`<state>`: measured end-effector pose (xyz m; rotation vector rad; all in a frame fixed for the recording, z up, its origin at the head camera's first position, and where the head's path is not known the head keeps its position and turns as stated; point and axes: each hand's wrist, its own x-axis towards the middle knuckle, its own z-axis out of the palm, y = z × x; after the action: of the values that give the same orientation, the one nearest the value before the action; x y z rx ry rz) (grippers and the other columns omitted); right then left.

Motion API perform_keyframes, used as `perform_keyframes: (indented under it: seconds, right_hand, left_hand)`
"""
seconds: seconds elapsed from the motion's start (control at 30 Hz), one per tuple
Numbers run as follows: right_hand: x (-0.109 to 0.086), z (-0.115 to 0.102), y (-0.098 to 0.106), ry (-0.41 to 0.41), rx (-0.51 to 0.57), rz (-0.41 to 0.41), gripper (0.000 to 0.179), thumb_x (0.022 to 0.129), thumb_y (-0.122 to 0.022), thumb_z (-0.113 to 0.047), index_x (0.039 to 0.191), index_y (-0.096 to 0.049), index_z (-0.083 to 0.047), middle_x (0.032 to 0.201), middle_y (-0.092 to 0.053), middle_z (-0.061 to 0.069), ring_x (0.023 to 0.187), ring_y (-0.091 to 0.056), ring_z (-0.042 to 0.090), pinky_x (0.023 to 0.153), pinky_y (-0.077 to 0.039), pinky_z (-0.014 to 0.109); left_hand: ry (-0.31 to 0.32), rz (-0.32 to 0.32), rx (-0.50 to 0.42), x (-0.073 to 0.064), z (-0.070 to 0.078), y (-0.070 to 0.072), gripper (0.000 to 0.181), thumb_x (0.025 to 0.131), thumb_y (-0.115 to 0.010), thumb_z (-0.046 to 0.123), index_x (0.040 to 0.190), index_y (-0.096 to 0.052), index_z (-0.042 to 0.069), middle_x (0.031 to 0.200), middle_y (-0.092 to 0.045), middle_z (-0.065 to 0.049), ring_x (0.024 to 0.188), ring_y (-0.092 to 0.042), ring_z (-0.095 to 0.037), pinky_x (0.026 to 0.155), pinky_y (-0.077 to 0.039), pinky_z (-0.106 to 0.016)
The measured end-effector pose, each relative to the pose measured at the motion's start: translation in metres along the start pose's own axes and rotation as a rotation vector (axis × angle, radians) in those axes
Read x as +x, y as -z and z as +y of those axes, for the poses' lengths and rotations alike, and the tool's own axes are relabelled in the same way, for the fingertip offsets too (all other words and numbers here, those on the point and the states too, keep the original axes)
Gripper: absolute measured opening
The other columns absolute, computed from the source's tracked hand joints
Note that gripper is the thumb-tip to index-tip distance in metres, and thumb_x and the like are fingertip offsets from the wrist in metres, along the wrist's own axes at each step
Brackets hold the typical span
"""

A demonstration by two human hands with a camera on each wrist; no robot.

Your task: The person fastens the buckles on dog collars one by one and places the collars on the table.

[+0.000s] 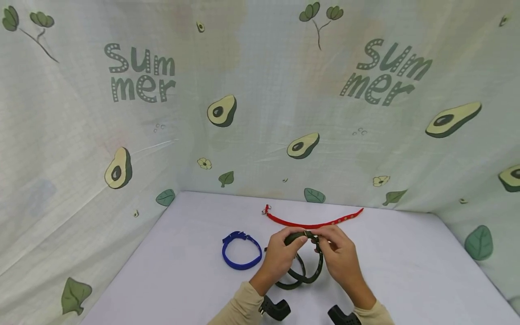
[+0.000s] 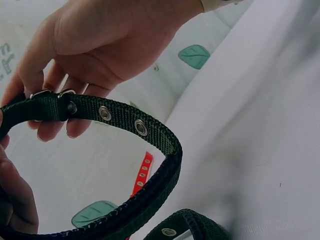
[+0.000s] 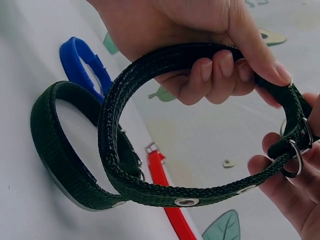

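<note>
Both hands meet at a dark green collar [image 1: 319, 266], a padded webbing loop with metal eyelets, raised above the table. My left hand [image 1: 278, 255] grips the padded band between thumb and curled fingers. My right hand [image 1: 340, 257] pinches the strap at the metal buckle [image 3: 306, 131]; the right wrist view shows a D-ring [image 3: 296, 159] beside it. The strap passes through the buckle, with eyelets [image 2: 140, 127] showing along it. Below lies a second dark green collar [image 3: 62, 145], also looped, partly overlapped by the held one in the head view.
A blue collar [image 1: 242, 266], buckled into a ring, lies on the white table [image 1: 183, 280] to the left. Behind the hands a red collar [image 1: 304, 225] is stretched out unfastened. Printed cloth [image 1: 260, 90] hangs behind and at both sides. Black mounts [image 1: 277, 309] sit at the wrists.
</note>
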<state>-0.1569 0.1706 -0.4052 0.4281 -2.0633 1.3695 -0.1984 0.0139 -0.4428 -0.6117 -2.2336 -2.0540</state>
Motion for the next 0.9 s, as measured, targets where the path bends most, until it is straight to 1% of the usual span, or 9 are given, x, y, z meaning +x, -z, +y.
perform_keyframes:
  seconds: [0.13, 0.37, 0.47, 0.63, 0.73, 0.83, 0.9]
  right_hand:
    - [0.001, -0.003, -0.001, 0.008, -0.005, -0.002, 0.027, 0.089, -0.057, 0.020, 0.098, -0.073, 0.001, 0.095, -0.063, 0.010, 0.074, -0.066, 0.026, 0.059, -0.058, 0.030]
    - [-0.001, -0.004, -0.002, -0.053, -0.016, -0.010, 0.026, 0.090, -0.057, 0.018, 0.098, -0.073, 0.000, 0.095, -0.063, 0.008, 0.075, -0.066, 0.025, 0.060, -0.058, 0.030]
    - [-0.004, 0.001, -0.002, -0.055, -0.011, -0.015, 0.026, 0.090, -0.057, 0.019, 0.099, -0.073, 0.000, 0.095, -0.064, 0.009, 0.075, -0.065, 0.024, 0.060, -0.058, 0.030]
    - [-0.007, 0.020, -0.003, -0.053, -0.004, -0.010, 0.030, 0.091, -0.058, 0.017, 0.103, -0.074, -0.005, 0.099, -0.065, 0.006, 0.079, -0.066, 0.022, 0.061, -0.058, 0.029]
    - [-0.008, 0.030, -0.003, -0.098, 0.009, -0.013, 0.027, 0.093, -0.060, 0.012, 0.108, -0.071, -0.006, 0.101, -0.066, 0.003, 0.081, -0.068, 0.018, 0.064, -0.058, 0.027]
    - [-0.010, 0.033, -0.003, -0.165, 0.033, -0.013, 0.020, 0.095, -0.063, 0.006, 0.113, -0.065, -0.002, 0.102, -0.067, 0.005, 0.084, -0.070, 0.017, 0.067, -0.058, 0.026]
    - [-0.010, 0.033, -0.003, -0.206, 0.045, -0.007, 0.019, 0.095, -0.065, 0.002, 0.114, -0.062, -0.001, 0.102, -0.067, 0.007, 0.085, -0.071, 0.016, 0.069, -0.058, 0.026]
  left_hand:
    - [0.004, -0.001, -0.013, 0.000, -0.001, 0.001, 0.024, 0.096, -0.069, 0.031, 0.115, -0.071, 0.017, 0.097, -0.064, 0.002, 0.077, -0.058, -0.013, 0.066, -0.052, -0.025]
    - [0.034, -0.007, -0.022, -0.002, 0.000, 0.002, 0.024, 0.096, -0.069, 0.030, 0.116, -0.070, 0.017, 0.094, -0.062, 0.001, 0.075, -0.056, -0.013, 0.064, -0.050, -0.024]
    - [0.052, -0.013, -0.030, -0.003, -0.001, 0.002, 0.024, 0.097, -0.069, 0.030, 0.116, -0.070, 0.017, 0.093, -0.061, 0.001, 0.075, -0.056, -0.013, 0.064, -0.050, -0.024]
    - [0.060, -0.011, -0.044, -0.003, -0.001, 0.001, 0.023, 0.097, -0.069, 0.030, 0.116, -0.070, 0.017, 0.091, -0.061, 0.001, 0.072, -0.055, -0.012, 0.062, -0.048, -0.024]
    - [0.058, -0.010, -0.047, -0.002, 0.000, 0.001, 0.023, 0.097, -0.069, 0.029, 0.116, -0.070, 0.017, 0.089, -0.061, 0.001, 0.071, -0.054, -0.011, 0.061, -0.047, -0.023]
    - [0.059, -0.011, -0.044, -0.002, 0.001, 0.001, 0.023, 0.097, -0.069, 0.029, 0.117, -0.070, 0.017, 0.088, -0.060, 0.001, 0.070, -0.053, -0.011, 0.061, -0.046, -0.023]
    - [0.061, -0.009, -0.043, -0.002, 0.002, 0.001, 0.023, 0.097, -0.069, 0.029, 0.117, -0.070, 0.017, 0.088, -0.060, 0.001, 0.069, -0.053, -0.011, 0.060, -0.046, -0.023]
